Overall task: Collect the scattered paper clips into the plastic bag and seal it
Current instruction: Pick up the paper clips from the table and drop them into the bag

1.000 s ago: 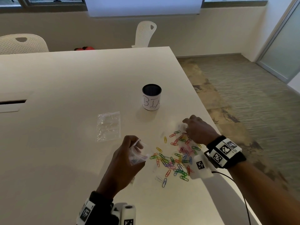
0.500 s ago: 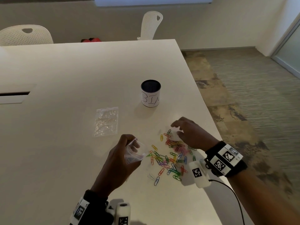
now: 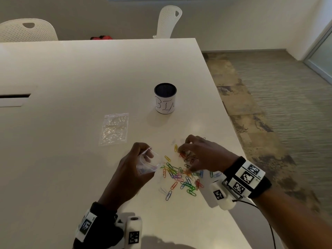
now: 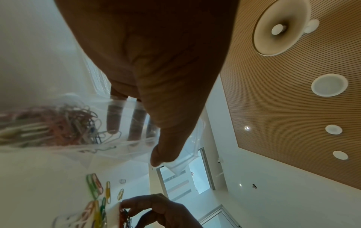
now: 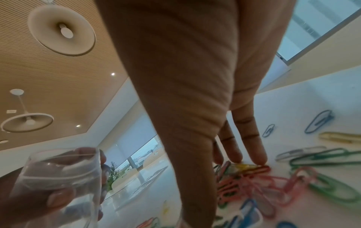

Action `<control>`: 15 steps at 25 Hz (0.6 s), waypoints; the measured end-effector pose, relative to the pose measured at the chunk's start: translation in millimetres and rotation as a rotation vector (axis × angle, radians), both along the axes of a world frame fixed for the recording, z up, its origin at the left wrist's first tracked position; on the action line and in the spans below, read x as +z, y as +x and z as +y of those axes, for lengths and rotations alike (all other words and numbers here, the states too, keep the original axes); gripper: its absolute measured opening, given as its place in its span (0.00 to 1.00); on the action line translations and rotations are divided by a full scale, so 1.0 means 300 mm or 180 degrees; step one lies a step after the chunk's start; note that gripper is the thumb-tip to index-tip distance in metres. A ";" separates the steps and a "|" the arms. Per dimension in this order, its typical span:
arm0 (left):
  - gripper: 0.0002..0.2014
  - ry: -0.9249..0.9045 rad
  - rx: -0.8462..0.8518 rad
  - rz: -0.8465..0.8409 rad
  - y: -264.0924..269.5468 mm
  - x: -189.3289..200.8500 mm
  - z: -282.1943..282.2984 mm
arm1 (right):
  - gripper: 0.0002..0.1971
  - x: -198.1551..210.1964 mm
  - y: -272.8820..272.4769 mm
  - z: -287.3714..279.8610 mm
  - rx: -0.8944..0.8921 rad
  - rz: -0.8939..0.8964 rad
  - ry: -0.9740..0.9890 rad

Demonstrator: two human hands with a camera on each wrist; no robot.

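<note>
Right hand, at 12 o'clock of the scattered paper clips 1 s earlier, has drawn in over the pile, fingers now pinching a cluster. Left hand grips the partly filled plastic bag at 9 o'clock, mouth open: the next load seems ready to transfer.

Two clear plastic bags, one black cup, two white chairs, two hands, and lots of colorful paper clips, too many to count
</note>
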State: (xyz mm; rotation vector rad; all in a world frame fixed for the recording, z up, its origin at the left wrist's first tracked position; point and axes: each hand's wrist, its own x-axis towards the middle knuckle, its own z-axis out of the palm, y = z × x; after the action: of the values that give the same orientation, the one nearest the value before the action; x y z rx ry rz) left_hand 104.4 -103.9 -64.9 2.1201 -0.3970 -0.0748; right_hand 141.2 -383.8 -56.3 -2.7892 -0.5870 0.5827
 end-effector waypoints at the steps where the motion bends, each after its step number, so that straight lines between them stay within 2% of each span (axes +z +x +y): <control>1: 0.25 -0.0018 0.0000 -0.0006 -0.003 0.002 -0.002 | 0.35 -0.004 -0.002 0.007 0.0002 -0.0023 0.0028; 7: 0.24 -0.0133 0.0057 0.0004 -0.016 -0.001 -0.012 | 0.11 -0.014 -0.020 0.044 0.0031 -0.0174 0.0321; 15: 0.23 -0.0140 -0.0012 -0.0028 -0.018 -0.012 -0.001 | 0.04 0.000 -0.001 0.056 -0.0125 -0.0186 0.0415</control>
State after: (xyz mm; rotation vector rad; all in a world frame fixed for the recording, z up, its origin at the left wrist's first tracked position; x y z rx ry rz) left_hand 99.0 -104.2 -68.4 2.0770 -0.4045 -0.0584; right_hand 141.0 -367.0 -56.1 -2.6961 -0.5596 0.4397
